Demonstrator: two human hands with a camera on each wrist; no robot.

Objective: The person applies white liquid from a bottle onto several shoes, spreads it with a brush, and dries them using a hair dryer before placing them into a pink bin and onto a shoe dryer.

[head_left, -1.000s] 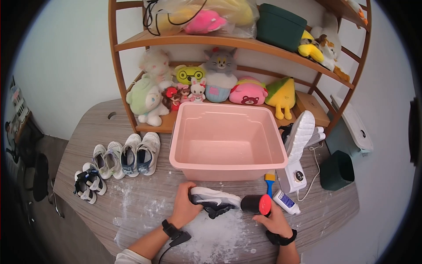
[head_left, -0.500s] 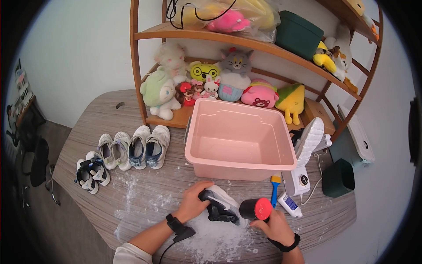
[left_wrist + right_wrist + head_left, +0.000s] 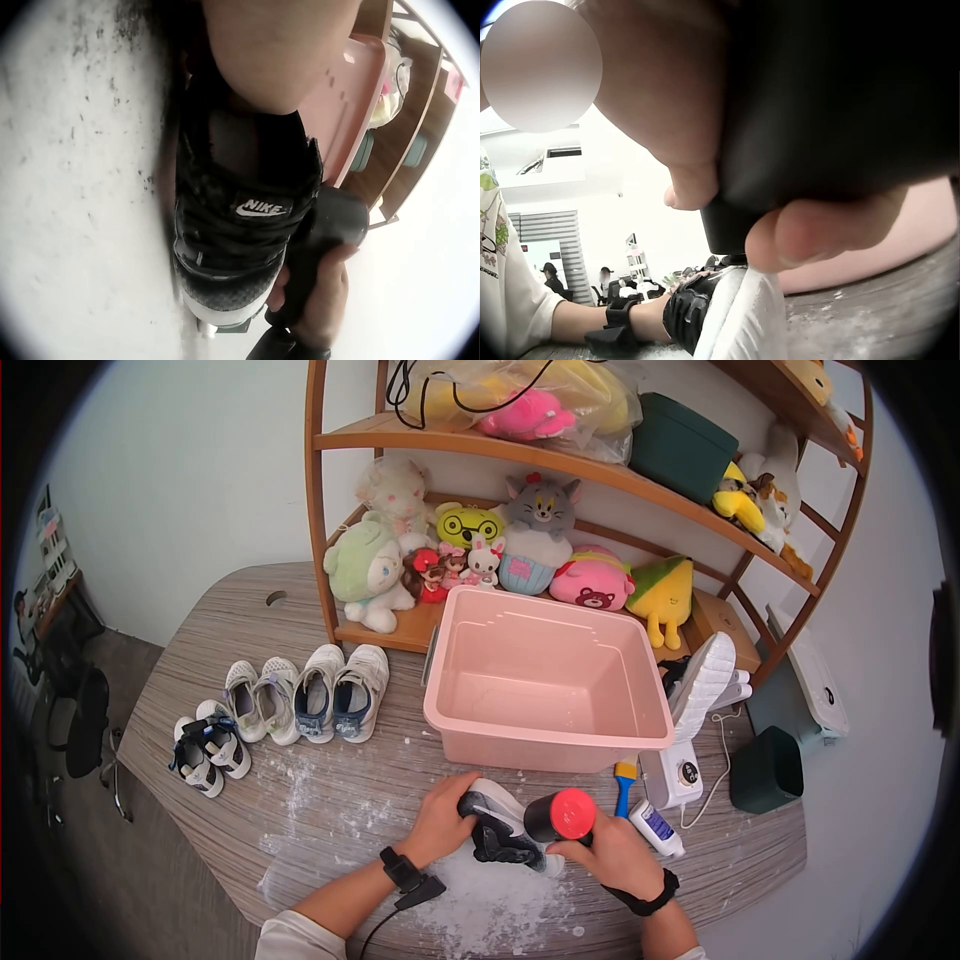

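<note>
My left hand [image 3: 440, 825] grips a black Nike sneaker [image 3: 490, 838] with a white sole by its heel end. The shoe is tilted over a patch of white powder [image 3: 490, 915], its toe angled toward my right hand [image 3: 625, 855]. That hand is wrapped around the handle of a black handheld device [image 3: 542, 820] with a round red end, shaped like a pistol. In the left wrist view, the shoe's tongue label [image 3: 262, 208] faces the camera. The right wrist view has the device's narrow black tip [image 3: 727, 232] right at the white sole [image 3: 746, 319].
A pink bin [image 3: 550, 755] stands just behind the shoe. Several other shoes [image 3: 315, 695] line up at left. At right are a blue-handled brush [image 3: 624, 790], a white bottle [image 3: 657, 828], a white device [image 3: 673, 772] and a dark green bin [image 3: 768, 775]. Behind rises a wooden shelf [image 3: 470, 448] of plush toys.
The left hand has turned the sneaker from lying level to a toe-down tilt. The right hand has brought the device leftward, closer over the shoe. The head view has shifted slightly.
</note>
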